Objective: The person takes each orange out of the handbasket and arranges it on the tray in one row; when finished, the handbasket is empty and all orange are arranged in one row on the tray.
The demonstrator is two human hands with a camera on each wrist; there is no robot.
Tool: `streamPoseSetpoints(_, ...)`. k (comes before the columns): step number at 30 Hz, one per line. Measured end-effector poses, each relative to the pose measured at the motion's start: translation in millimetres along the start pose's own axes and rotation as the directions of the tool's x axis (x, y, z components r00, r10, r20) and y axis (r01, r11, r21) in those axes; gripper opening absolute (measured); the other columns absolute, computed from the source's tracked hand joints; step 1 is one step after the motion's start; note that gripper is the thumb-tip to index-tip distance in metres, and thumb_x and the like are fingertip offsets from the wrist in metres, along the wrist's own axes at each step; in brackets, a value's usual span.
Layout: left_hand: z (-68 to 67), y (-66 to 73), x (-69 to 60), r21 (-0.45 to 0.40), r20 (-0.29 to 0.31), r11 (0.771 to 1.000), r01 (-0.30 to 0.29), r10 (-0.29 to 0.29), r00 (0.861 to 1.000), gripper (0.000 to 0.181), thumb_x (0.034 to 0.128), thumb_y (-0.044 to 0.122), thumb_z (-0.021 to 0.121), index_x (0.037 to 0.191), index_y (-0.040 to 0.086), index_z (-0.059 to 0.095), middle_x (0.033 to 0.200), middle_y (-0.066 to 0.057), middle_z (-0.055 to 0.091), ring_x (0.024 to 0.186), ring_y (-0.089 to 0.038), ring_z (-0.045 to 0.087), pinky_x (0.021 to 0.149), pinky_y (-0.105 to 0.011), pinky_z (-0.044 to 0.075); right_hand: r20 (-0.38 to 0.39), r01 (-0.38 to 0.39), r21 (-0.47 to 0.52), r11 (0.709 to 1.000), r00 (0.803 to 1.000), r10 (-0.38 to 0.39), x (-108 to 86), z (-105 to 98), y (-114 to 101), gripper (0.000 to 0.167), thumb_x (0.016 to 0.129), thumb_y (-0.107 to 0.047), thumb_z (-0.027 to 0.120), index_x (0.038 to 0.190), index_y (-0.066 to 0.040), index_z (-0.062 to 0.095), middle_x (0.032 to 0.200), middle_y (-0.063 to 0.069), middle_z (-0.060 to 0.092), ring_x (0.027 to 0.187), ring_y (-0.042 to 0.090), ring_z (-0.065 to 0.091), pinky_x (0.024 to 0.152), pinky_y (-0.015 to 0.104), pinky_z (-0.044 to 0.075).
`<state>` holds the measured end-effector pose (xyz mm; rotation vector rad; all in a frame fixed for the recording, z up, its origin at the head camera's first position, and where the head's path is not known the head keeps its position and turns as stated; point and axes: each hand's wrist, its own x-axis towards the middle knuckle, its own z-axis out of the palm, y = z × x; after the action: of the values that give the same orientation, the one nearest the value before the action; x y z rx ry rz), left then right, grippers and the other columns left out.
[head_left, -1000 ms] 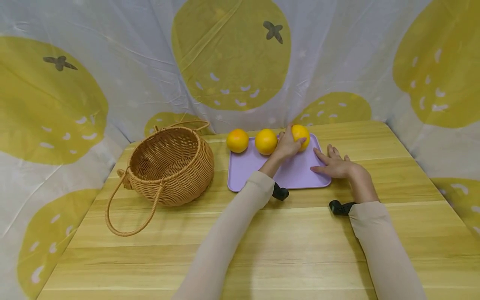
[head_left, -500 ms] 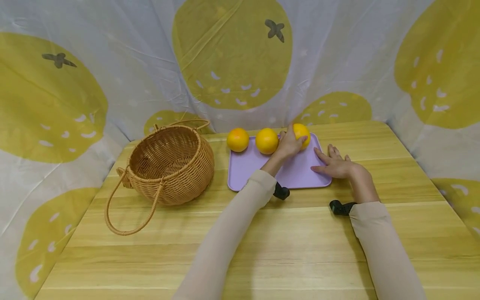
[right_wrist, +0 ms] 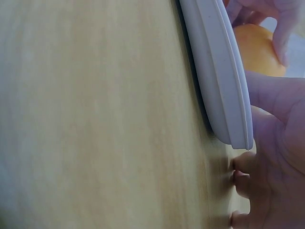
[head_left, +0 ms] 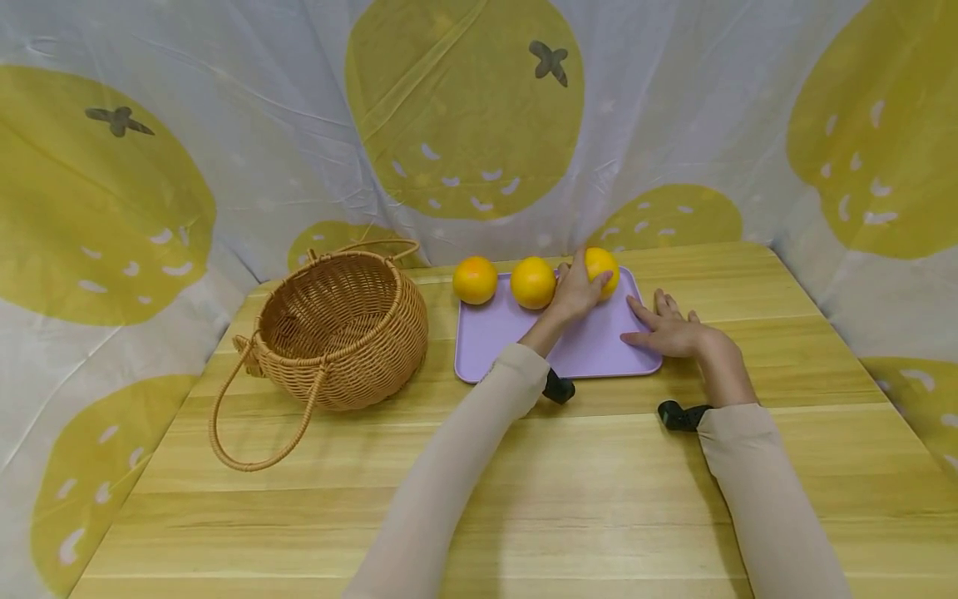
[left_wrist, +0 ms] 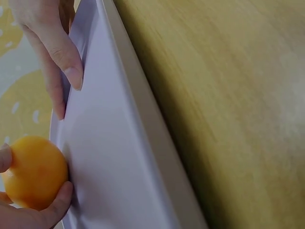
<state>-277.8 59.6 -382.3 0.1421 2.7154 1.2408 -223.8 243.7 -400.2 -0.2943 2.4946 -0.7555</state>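
Three oranges stand in a row along the back of a lilac tray (head_left: 494, 341). My left hand (head_left: 572, 293) holds the rightmost orange (head_left: 602, 273), thumb and fingers around its sides; the left wrist view shows this orange (left_wrist: 38, 172) low over the tray. To the left of that hand is the middle orange (head_left: 532, 282), and the third orange (head_left: 475, 279) sits at the tray's back left corner. With fingers spread, my right hand (head_left: 674, 333) rests at the tray's right edge. In the right wrist view the right hand (right_wrist: 281, 157) has its fingertips near the tabletop, its thumb over the rim.
A round wicker basket (head_left: 374, 362) stands left of the tray, its handle (head_left: 262, 462) hanging down at the front left. Behind the wooden table (head_left: 599, 499) hangs a curtain (head_left: 651, 100) with yellow fruit prints.
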Motion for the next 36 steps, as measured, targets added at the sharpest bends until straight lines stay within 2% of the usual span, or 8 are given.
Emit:
streamPoseSetpoints(4, 2.4, -1.1, 1.5, 0.007, -0.006, 1.0, -0.004, 0.005, 1.0, 0.068, 0.1079, 0.034, 0.055, 0.166, 0.019, 0.022, 0.16, -0.021, 0.036, 0.144, -0.031, 0.046, 0.124, -0.044, 0.036, -0.006, -0.009, -0.02, 1.0, 1.0, 0.009, -1.0, -0.6, -3.5, 0.09, 0.104, -0.055, 0.049, 0.166, -0.01, 0.002, 0.161, 0.037, -0.029, 0.151, 0.053, -0.027, 0.114, 0.076, -0.019)
streamPoseSetpoints(12, 9.1, -2.7, 4.7, 0.015, -0.049, 1.0, -0.014, 0.014, 0.999, 0.067, 0.1067, 0.034, 0.057, 0.165, 0.02, 0.027, 0.156, -0.02, 0.042, 0.139, -0.032, 0.051, 0.121, -0.044, 0.039, -0.017, 0.0, -0.01, 1.0, 1.0, 0.0, 0.7, -0.3, 2.3, 0.097, 0.1, -0.068, 0.048, 0.167, -0.016, 0.002, 0.162, 0.035, -0.03, 0.152, 0.051, -0.027, 0.115, 0.076, -0.018)
streamPoseSetpoints(19, 9.5, -4.9, 3.8, 0.013, -0.069, 0.999, -0.035, 0.036, 0.997, 0.064, 0.106, 0.031, 0.059, 0.163, 0.022, 0.031, 0.153, -0.017, 0.047, 0.135, -0.03, 0.053, 0.119, -0.044, 0.042, -0.007, -0.009, -0.047, 0.999, 1.0, 0.008, -3.6, -0.8, -7.1, 0.087, 0.106, -0.05, 0.048, 0.166, -0.007, 0.002, 0.161, 0.039, -0.027, 0.151, 0.056, -0.024, 0.114, 0.077, -0.016)
streamPoseSetpoints(23, 8.1, -4.9, 1.5, -0.002, -0.076, 0.999, -0.041, 0.041, 0.996, 0.064, 0.1055, 0.03, 0.06, 0.163, 0.023, 0.033, 0.153, -0.016, 0.048, 0.134, -0.03, 0.054, 0.117, -0.044, 0.043, -0.001, -0.01, -0.058, 0.998, 1.0, 0.01, -3.8, -1.0, -8.8, 0.086, 0.107, -0.05, 0.047, 0.166, -0.006, 0.001, 0.16, 0.039, -0.028, 0.151, 0.056, -0.025, 0.114, 0.077, -0.016)
streamPoseSetpoints(30, 10.0, -2.7, 2.8, -0.024, -0.064, 1.0, 0.018, -0.019, 0.998, 0.065, 0.1062, 0.034, 0.057, 0.164, 0.027, 0.028, 0.156, -0.02, 0.043, 0.139, -0.034, 0.051, 0.119, -0.043, 0.04, -0.012, -0.015, -0.024, 1.0, 1.0, 0.015, 10.5, 2.4, 10.1, 0.097, 0.099, -0.068, 0.048, 0.167, -0.017, 0.001, 0.163, 0.031, -0.032, 0.154, 0.048, -0.028, 0.115, 0.075, -0.018)
streamPoseSetpoints(33, 9.2, 2.0, 0.2, 0.024, -0.056, 0.999, 0.044, -0.043, 0.998, 0.068, 0.1059, 0.034, 0.058, 0.165, 0.03, 0.025, 0.157, -0.021, 0.04, 0.14, -0.034, 0.049, 0.12, -0.042, 0.039, -0.015, -0.004, -0.011, 1.0, 1.0, 0.003, 15.4, 3.4, 18.3, 0.099, 0.097, -0.072, 0.048, 0.168, -0.021, 0.0, 0.163, 0.029, -0.034, 0.154, 0.047, -0.028, 0.115, 0.075, -0.018)
streamPoseSetpoints(36, 6.3, 9.1, -6.8, 0.175, -0.051, 0.983, 0.054, -0.045, 0.998, 0.072, 0.1046, 0.034, 0.061, 0.166, 0.033, 0.022, 0.159, -0.022, 0.038, 0.141, -0.035, 0.049, 0.118, -0.04, 0.043, -0.018, -0.016, -0.019, 1.0, 1.0, 0.016, 17.1, 4.4, 19.1, 0.098, 0.098, -0.071, 0.048, 0.168, -0.022, -0.001, 0.163, 0.027, -0.034, 0.155, 0.045, -0.028, 0.116, 0.074, -0.017)
